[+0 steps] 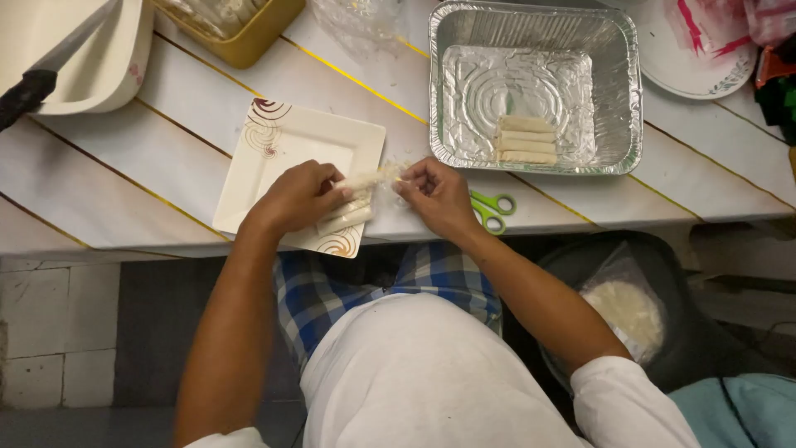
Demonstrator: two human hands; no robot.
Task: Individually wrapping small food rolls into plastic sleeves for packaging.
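Nearest the camera, the person's white shirt and checked cloth fill the lower frame. On the worktop (166, 149), the foil tray (618, 99) holds three finished rolls (526, 139), so some rolling looks done. The square plate (282, 141), left of the tray, carries about two more rolls (348, 217). Over the plate's right edge, the left hand (294, 197) and right hand (435, 192) both pinch one thin roll (373, 177) at its ends. One pair of green scissors (493, 207) lies just below the tray.
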